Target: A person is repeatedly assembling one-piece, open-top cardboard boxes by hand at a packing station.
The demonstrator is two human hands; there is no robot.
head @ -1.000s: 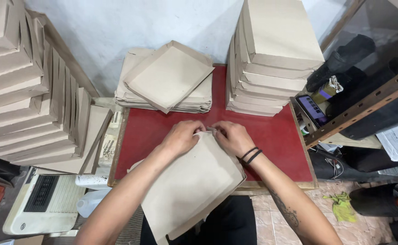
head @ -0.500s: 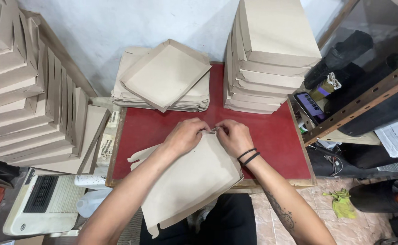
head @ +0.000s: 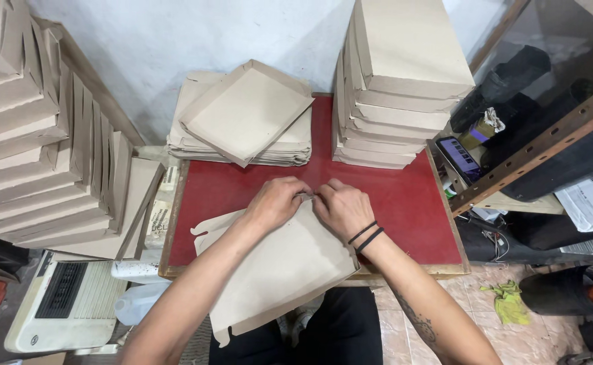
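A flat brown cardboard sheet (head: 276, 267) with cut flaps lies on the red tabletop (head: 418, 216) and hangs over its near edge. My left hand (head: 277, 201) and my right hand (head: 340, 208) meet at the sheet's far corner, fingers pinched on the folded edge there. Two black bands circle my right wrist. A shallow folded cardboard tray (head: 245, 111) rests tilted on a pile of flat sheets (head: 289, 150) at the back of the table.
A tall stack of finished cardboard boxes (head: 398, 88) stands at the back right. More boxes (head: 33, 149) are stacked and leaning at the left. A metal shelf (head: 546, 135) with a phone (head: 460, 155) is on the right, a white appliance (head: 60, 304) on the floor left.
Both hands stayed pinched at the far corner of the sheet, with small finger movements. The sheet shifted slightly on the table.
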